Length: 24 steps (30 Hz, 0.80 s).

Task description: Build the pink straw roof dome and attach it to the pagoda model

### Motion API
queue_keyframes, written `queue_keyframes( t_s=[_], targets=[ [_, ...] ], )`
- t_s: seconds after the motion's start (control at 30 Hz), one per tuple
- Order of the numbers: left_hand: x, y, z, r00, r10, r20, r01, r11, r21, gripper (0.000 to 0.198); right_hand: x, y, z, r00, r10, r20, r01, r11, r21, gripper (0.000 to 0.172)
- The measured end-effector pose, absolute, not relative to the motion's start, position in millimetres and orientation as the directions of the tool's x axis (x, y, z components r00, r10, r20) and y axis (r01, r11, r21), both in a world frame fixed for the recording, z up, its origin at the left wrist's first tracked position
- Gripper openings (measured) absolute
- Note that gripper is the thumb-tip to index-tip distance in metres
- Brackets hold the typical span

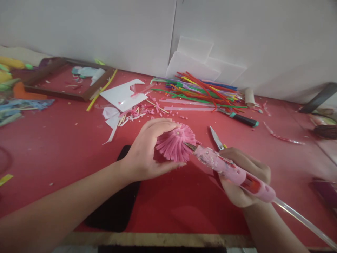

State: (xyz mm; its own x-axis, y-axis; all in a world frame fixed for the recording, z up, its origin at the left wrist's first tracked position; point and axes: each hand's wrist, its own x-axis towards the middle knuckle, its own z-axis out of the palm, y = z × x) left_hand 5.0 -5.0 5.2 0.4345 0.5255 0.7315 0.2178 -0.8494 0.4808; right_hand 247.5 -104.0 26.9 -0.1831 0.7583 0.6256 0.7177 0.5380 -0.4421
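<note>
A round pink pom-pom-like piece made of fuzzy pipe-cleaner strips (pixel 175 144) sits in my left hand (pixel 147 149), with thumb and fingers curved around its sides. My right hand (pixel 243 175) grips a pink hot glue gun (pixel 231 170), a clear glue stick (pixel 302 211) running out of its back end. The gun's dark metal nozzle (pixel 190 146) points at the right side of the pink piece and appears to touch its strips. Scissors (pixel 217 138) lie on the table just beyond my right hand, their handles mostly hidden by it.
Pipe cleaners (pixel 202 89) in many colours lie at the back beside a utility knife (pixel 243 119) and a cardboard tube (pixel 249 97). Pink scraps and white card (pixel 123 95) are scattered left of them. A black phone (pixel 116 207) lies under my left forearm; a brown frame (pixel 59 93) stands farther left.
</note>
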Motion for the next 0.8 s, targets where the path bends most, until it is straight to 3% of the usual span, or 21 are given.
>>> queue_keyframes(
  t_s=[0.8],
  targets=[
    [5.7,-3.0,2.1,0.435,0.469,0.769,0.211,-0.883,0.419,0.08,250.8,-108.3,28.1,-0.212,0.766,0.607,0.768,0.515,-0.382,0.016]
  ],
)
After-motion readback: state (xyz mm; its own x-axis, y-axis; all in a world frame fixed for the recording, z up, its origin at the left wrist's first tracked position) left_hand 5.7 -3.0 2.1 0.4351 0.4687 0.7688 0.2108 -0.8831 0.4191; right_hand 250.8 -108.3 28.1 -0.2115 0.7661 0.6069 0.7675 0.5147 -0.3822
